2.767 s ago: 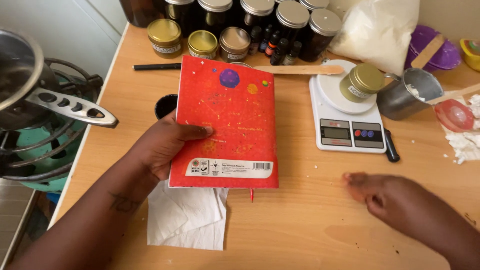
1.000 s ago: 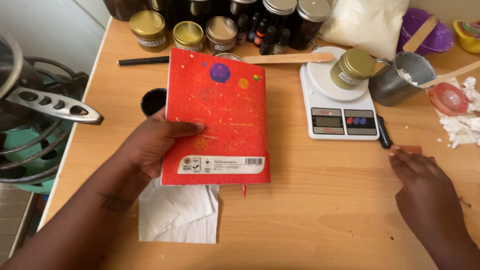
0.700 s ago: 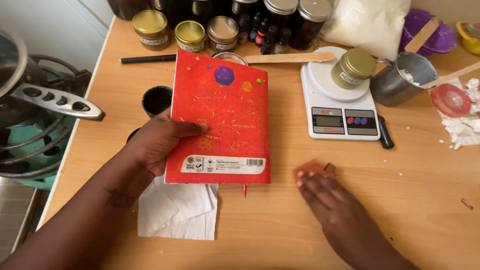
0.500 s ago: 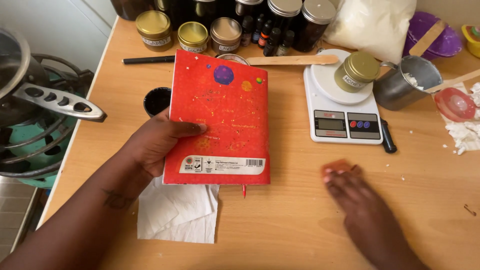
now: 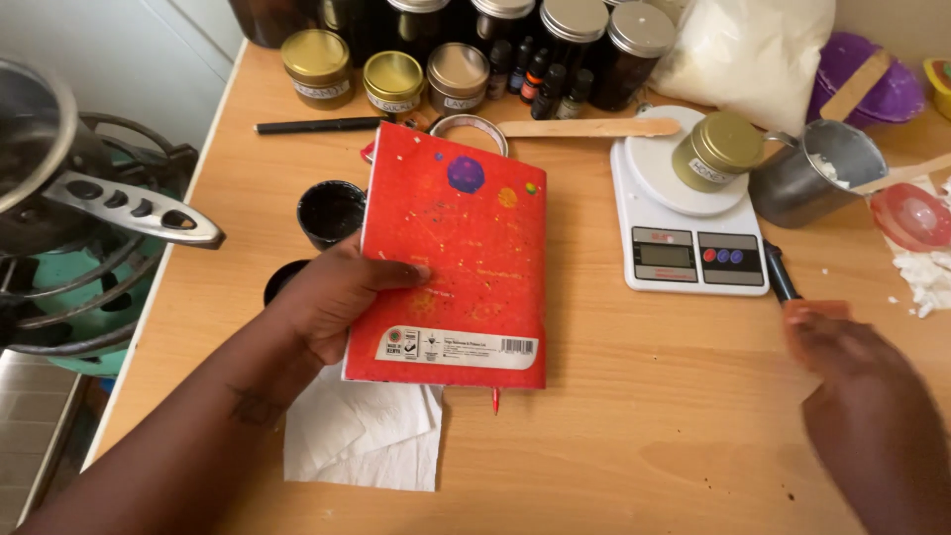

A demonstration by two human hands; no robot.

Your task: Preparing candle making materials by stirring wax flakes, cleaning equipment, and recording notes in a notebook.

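A person's left hand [image 5: 342, 302] is clamped on the left edge of a red notebook [image 5: 451, 253], thumb across its planet-printed back cover, holding it just above a wooden table [image 5: 614, 426]. A white paper napkin [image 5: 362, 436] lies under the notebook's lower edge, at 6 o'clock from the hand. At 12 o'clock from the hand sits a small black cup [image 5: 330, 211]. The right hand [image 5: 857, 372], blurred, lies flat on the table at 3 o'clock from the notebook, fingers together, pressing a small orange-red piece [image 5: 814, 309] under its fingertips; whether it grips the piece cannot be told. At 12 o'clock from that hand a black marker [image 5: 781, 274] lies beside a white kitchen scale [image 5: 693, 253], which carries a gold-lidded tin [image 5: 717, 151]. At 1 o'clock from the scale stands a metal cup [image 5: 820, 183]. A long wooden stick [image 5: 589, 128] lies at 12 o'clock from the notebook, in front of 3 gold tins [image 5: 393, 79] and a row of dark jars [image 5: 570, 40]
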